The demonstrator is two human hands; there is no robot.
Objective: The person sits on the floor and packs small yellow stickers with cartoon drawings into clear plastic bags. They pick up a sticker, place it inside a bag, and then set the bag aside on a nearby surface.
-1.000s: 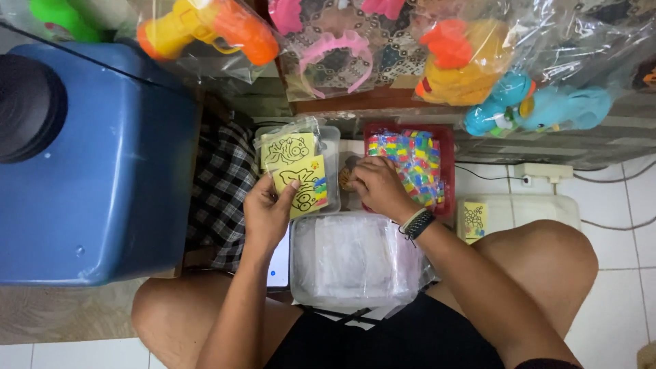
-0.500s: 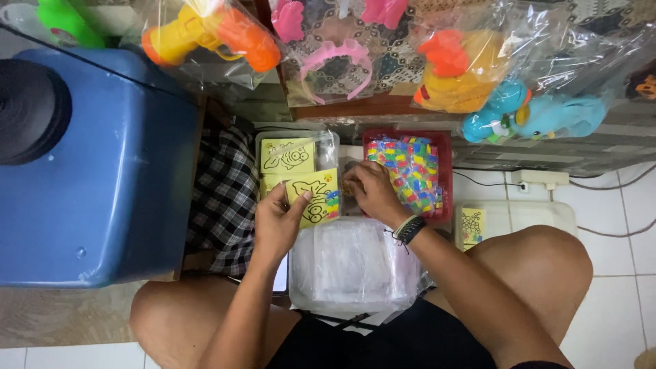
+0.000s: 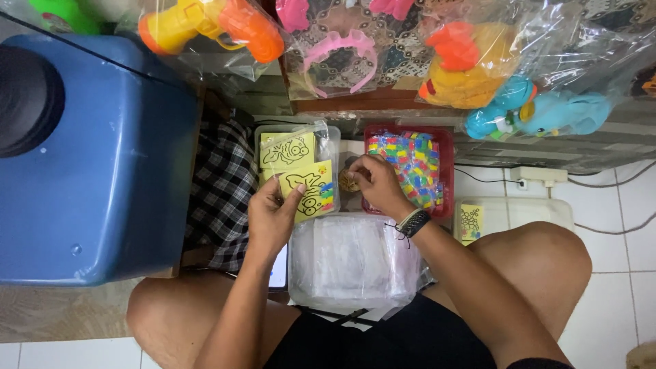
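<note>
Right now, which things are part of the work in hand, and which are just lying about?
In hand:
left hand holding yellow picture card
right hand by red tray of coloured pieces
card stack

Lying about:
blue bin
bagged toys
pink headband

On my left I see a big blue plastic drum (image 3: 102, 157) with a black round lid (image 3: 27, 102). Just beside it lies a black-and-white checked cloth (image 3: 222, 191). Along the top hang toys bagged in clear plastic: a yellow and orange toy gun (image 3: 212, 24), a pink plastic headband (image 3: 340, 51), a yellow and orange duck-shaped toy (image 3: 465, 72) and a light blue animal-shaped toy (image 3: 547, 113). Lower right, a white power strip (image 3: 540, 176) sits on the white tiled floor (image 3: 632, 273), near a white plastic container (image 3: 526, 213).
</note>
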